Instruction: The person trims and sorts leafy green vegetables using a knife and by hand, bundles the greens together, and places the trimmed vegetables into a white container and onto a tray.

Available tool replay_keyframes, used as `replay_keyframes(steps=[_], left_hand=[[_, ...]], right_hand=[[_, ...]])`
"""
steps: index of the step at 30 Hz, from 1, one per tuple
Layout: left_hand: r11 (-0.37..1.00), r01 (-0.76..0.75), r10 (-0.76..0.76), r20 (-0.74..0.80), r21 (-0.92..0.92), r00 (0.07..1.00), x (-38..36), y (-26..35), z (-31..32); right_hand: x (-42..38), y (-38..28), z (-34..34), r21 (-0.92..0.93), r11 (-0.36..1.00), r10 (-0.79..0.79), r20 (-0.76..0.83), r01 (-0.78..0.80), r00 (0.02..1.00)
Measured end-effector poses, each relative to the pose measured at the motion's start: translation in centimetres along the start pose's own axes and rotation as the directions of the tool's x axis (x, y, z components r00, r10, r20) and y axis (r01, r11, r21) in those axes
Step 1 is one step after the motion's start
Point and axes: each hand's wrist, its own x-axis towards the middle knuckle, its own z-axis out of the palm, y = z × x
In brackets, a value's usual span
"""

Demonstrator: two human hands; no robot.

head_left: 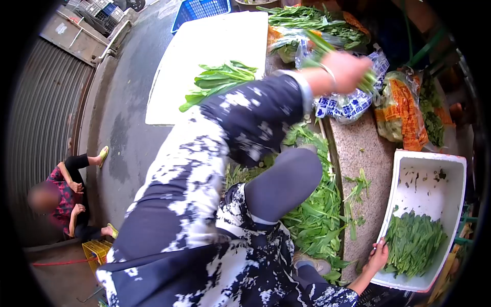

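Closest to the lens, the person's own blue-and-white patterned sleeve and grey-trousered knee fill the middle of the view, with loose green leafy stalks heaped on the ground just beyond the knee. Far off to the left of both hands, another person sits on the pavement. Nearer, up and left of the raised hand, a bundle of long green stalks lies on a white board, its long axis running up and to the right, leaf tips towards that hand. That raised hand, probably the left since its sleeve crosses from the left, is closed around a bunch of green stems that run diagonally through the fist, tops up-left, ends poking out lower right, over a blue-printed plastic bag. Well below it, the other hand, apparently the right, curls its fingers on the near rim of a white foam box holding trimmed greens, which lie just right of that hand, stems roughly upright in the view.
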Motion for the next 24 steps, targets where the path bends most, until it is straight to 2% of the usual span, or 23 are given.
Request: replay_keyframes(steps=[1,3,4,6,8,11,13,14,16,18,20,22,24], left_hand=[[0.986,0.090,-0.097,0.040,0.137,0.995,-0.2,-3.1,-1.6],[0.918,0.166,-0.158,-0.052,0.361,0.986,-1.2,-10.1,-2.8],[0.887,0.173,-0.162,-0.062,0.428,0.985,-1.6,-14.3,-2.6],[0.806,0.243,-0.272,-0.026,0.540,0.962,-3.2,-20.3,-2.0],[0.785,0.290,-0.407,0.103,0.548,0.908,-5.0,-22.8,-1.8],[0.852,0.259,-0.376,0.188,0.455,0.907,-6.6,-26.2,0.4],[0.921,0.221,-0.309,0.255,0.322,0.916,-6.7,-27.8,2.0],[0.921,0.221,-0.308,0.257,0.320,0.916,-6.3,-28.6,2.7],[0.922,0.152,-0.304,0.424,0.356,0.853,-5.5,-30.0,3.3],[0.910,0.189,-0.349,0.437,0.369,0.829,-4.7,-30.0,3.0],[0.860,0.189,-0.460,0.560,0.474,0.689,-4.0,-28.6,2.0],[0.857,0.188,-0.466,0.564,0.480,0.682,-3.6,-27.6,1.0],[0.845,0.246,-0.510,0.578,0.474,0.637,-3.3,-27.4,0.3]], right_hand=[[0.4,1.4,-0.2,-0.049,0.999,0.015,0.008,-0.014,1.000],[0.4,3.2,-0.3,-0.094,0.993,0.079,0.002,-0.079,0.997],[0.4,4.1,-0.3,-0.091,0.993,0.079,-0.001,-0.078,0.997],[0.3,6.3,-0.8,-0.130,0.979,0.155,-0.038,-0.159,0.987],[0.2,8.9,-1.8,-0.143,0.981,0.128,-0.034,-0.131,0.991],[-0.3,10.1,-2.8,-0.191,0.955,0.212,-0.100,-0.228,0.972],[-0.5,10.6,-3.2,-0.189,0.953,0.220,-0.101,-0.235,0.970],[-0.4,10.9,-3.5,-0.181,0.954,0.224,-0.103,-0.240,0.969],[-0.2,11.3,-3.7,-0.193,0.954,0.213,-0.108,-0.230,0.971],[-0.3,11.4,-3.6,-0.201,0.954,0.201,-0.111,-0.221,0.973],[-0.4,11.0,-3.1,-0.199,0.956,0.190,-0.130,-0.214,0.973],[-0.7,10.2,-2.8,-0.231,0.948,0.197,-0.114,-0.219,0.974],[-0.9,10.0,-3.0,-0.265,0.938,0.204,-0.095,-0.222,0.974]])
